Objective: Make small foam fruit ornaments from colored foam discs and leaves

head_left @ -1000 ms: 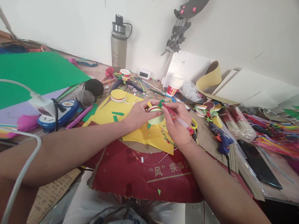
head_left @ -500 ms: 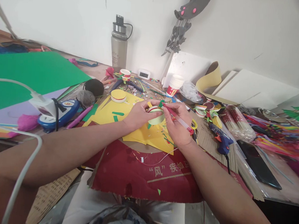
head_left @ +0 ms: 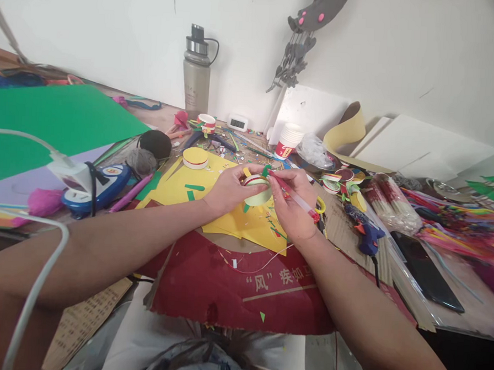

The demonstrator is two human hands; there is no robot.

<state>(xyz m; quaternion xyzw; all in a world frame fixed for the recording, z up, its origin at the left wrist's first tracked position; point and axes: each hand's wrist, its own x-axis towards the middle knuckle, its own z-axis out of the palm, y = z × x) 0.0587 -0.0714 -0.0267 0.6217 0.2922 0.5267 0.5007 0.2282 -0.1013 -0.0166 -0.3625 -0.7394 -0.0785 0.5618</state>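
Note:
My left hand grips a small round paper-cup piece with a pale green face and a red-and-white rim. Yellow and green paper tabs stick out around its edge. At its upper right, my right hand pinches a slim red, partly see-through pen-like stick, its tip against or close to a green strip. Fingers hide some of the contact. Beneath both hands lie sheets of yellow paper with green scraps. A similar yellow-topped round piece rests behind my left hand.
Red cardboard lies at the front. To the right are a hot glue gun, a black phone and bagged cotton swabs. A grey bottle and paper cups stand behind. A power strip sits left.

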